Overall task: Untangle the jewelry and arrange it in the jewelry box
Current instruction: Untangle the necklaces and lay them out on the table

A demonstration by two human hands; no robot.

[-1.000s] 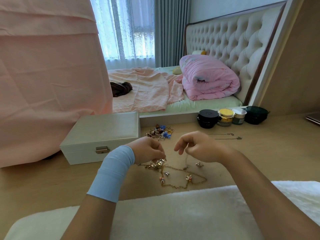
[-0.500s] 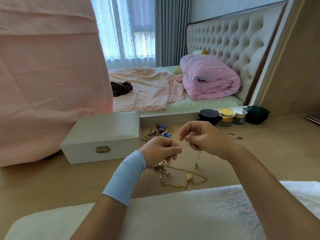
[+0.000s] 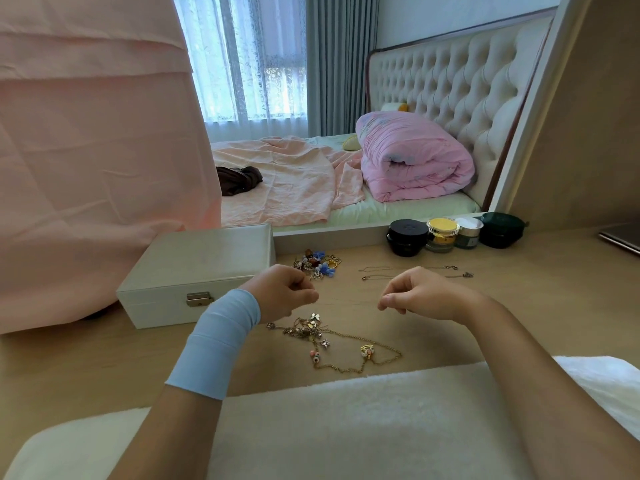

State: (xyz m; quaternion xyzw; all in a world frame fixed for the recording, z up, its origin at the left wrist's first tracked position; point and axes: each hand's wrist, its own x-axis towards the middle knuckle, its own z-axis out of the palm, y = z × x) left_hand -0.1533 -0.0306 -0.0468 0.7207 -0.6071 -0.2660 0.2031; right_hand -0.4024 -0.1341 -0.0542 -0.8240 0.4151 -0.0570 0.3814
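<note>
While the left hand [image 3: 284, 294] and the right hand [image 3: 426, 296] hover side by side above the wooden table [image 3: 519, 306], each has its fingers curled in, with thumb and forefinger pinched on one end of a fine chain [image 3: 346, 301]. The chain runs nearly level between the two hands and is so thin that it shows only faintly. A pale blue sleeve [image 3: 221, 341] covers the left wrist; the right forearm is bare.

Just beneath the hands, a tangle of jewelry [image 3: 310, 329] lies on the table. A gold chain with small charms [image 3: 367, 355] trails out from it toward the right in a loose loop. Farther back, between the hands and the table's rear edge, sits a second small heap of colourful pieces [image 3: 318, 265]. To its right, two thin necklaces [image 3: 415, 271] lie stretched out flat.

The white jewelry box [image 3: 197, 268] stands to the left of the left hand, lid down, its metal latch [image 3: 197, 298] facing the person. Four cosmetic jars [image 3: 450, 233] stand in a row at the back right. A white fluffy cloth [image 3: 346, 417] covers the near edge of the table, and a pink cloth [image 3: 86, 150] hangs behind the box.
</note>
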